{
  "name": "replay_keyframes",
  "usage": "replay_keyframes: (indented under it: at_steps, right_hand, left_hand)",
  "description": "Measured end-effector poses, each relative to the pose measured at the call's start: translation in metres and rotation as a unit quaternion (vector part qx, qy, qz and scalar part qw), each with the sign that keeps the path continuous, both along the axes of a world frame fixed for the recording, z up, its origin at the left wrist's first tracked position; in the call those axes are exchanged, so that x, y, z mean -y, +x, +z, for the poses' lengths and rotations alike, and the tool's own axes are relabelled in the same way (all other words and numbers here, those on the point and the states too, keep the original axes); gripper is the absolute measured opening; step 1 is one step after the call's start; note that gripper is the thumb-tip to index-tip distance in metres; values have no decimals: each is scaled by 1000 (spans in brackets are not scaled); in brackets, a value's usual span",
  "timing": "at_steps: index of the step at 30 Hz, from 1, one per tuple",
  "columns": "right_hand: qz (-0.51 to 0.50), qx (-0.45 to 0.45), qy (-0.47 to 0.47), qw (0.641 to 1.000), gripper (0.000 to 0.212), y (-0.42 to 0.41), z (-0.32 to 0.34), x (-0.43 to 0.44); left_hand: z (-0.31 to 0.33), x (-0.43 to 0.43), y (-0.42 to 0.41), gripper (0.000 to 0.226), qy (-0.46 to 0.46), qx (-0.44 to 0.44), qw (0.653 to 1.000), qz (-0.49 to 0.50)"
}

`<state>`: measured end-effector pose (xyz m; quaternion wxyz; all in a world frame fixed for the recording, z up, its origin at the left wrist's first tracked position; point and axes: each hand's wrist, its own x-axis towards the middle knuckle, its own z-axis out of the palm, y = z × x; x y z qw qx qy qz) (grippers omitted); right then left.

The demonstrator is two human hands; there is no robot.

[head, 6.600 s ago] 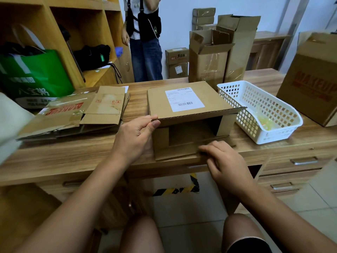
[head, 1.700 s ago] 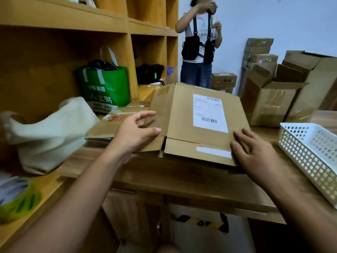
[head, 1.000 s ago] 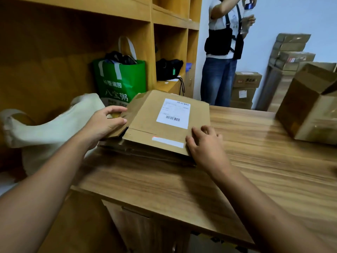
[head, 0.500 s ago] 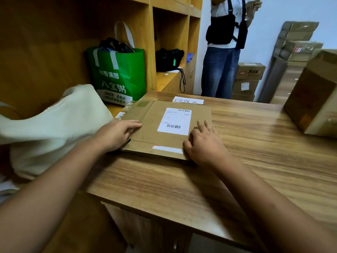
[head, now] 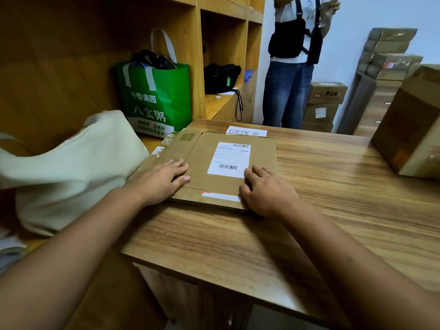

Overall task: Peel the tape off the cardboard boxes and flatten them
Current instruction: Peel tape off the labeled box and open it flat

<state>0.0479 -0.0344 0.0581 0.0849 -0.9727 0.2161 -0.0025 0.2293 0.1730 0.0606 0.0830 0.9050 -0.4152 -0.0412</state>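
A flattened cardboard box (head: 259,148) with a white shipping label (head: 229,159) lies on top of other flattened cardboard at the left end of the wooden desk (head: 333,210). My left hand (head: 162,181) presses flat on its left part, fingers straight. My right hand (head: 264,188) rests palm down on its near right corner, beside a white strip of tape (head: 221,196) along the near edge. An upright, unflattened cardboard box (head: 412,129) stands at the desk's right edge.
A cream cloth bag (head: 71,167) lies left of the pile, and a green tote bag (head: 158,98) stands in the wooden shelf behind it. A person in jeans (head: 289,91) stands beyond the desk. More boxes (head: 326,98) are stacked by the far wall. A paper sign (head: 246,131) lies behind the pile.
The box went from half-open, was carried left and laid flat on the pile. Since half a second ago both hands stay pressing on it; the view has moved slightly closer.
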Motion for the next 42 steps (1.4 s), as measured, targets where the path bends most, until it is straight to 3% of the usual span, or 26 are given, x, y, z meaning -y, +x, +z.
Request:
replay_keyframes:
  at_steps: [22,29,32,36,39,42]
  right_hand:
    - [17,39,-14,999,60,-1,-4,6]
    - [14,63,3,998,57,0,-8,5]
    - [22,89,51,995,53,-6,-2,7]
    - [15,196,173,965,47,-36,2,16]
    - [2,238,185,953,44,-74,9,29]
    - [-22,269,194,943,41,-120,14,44]
  left_hand:
    - [-4,-1,-5,56,-7,-49,998,-27]
    - [-6,0,-1,56,11,-35,999,-21]
    - [7,7,-4,54,28,2,999,-41]
    - [20,16,-26,44,-101,58,990,-75]
    - [28,26,-60,38,-199,75,972,-97]
    - [31,44,-103,36,-233,47,964,-120]
